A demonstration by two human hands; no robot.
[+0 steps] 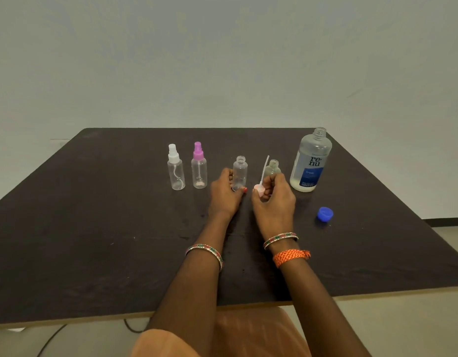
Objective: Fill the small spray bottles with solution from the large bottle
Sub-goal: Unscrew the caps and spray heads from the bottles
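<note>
Centre frame: left hand (224, 193) fingers wrap open small bottle (240, 172); right hand (273, 195) pinches pink sprayer (260, 189). Light, thin plastic, likely tippy; hold mid-body.

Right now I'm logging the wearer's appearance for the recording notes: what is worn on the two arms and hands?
Both forearms are bare, with no sleeves in view. The left hand has red-painted nails and a beaded bangle in red, green and white at the wrist. The right hand has a matching bangle and, behind it, an orange woven thread band.
</note>
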